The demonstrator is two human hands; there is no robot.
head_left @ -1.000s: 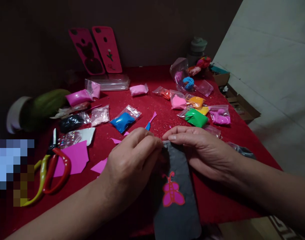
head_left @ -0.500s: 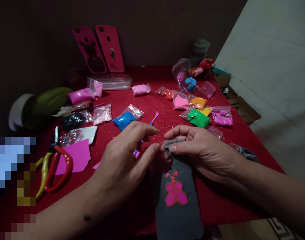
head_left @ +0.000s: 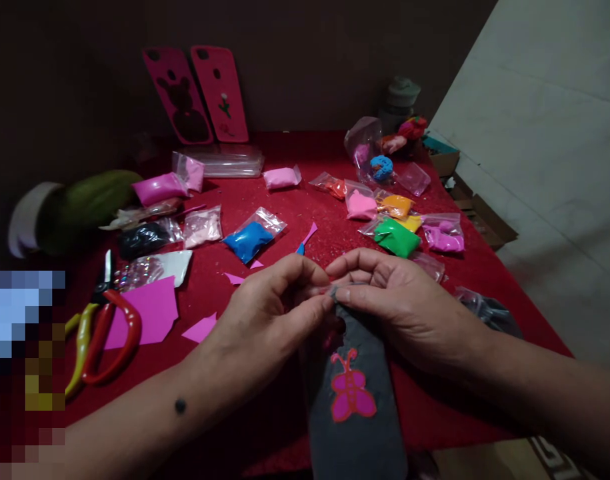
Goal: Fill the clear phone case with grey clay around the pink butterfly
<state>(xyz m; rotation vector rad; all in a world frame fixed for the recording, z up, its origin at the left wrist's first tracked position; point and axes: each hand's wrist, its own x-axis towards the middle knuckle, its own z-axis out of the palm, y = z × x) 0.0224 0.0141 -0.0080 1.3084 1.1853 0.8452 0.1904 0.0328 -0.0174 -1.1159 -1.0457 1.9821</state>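
Observation:
A phone case coated in dark grey clay is held in front of me, its lower end toward me. On it is a pink butterfly outlined in orange-red. My right hand grips the case's top right corner, thumb on the face and fingers behind. My left hand pinches at the top left edge, its thumb tip close to the right thumb. What lies between the left fingertips is partly hidden. Beyond the hands lies a bag of blue clay, with a bag of green clay to its right.
Red-and-yellow-handled scissors lie at left beside a pink sheet and pink scraps. Two decorated pink phone cases lean at the back. Several clay bags cover the red table. A lidded jar stands back right.
My left thumb and fingers have closed from an open spread onto the case's top edge. My right hand keeps its hold there. The view has shifted slightly.

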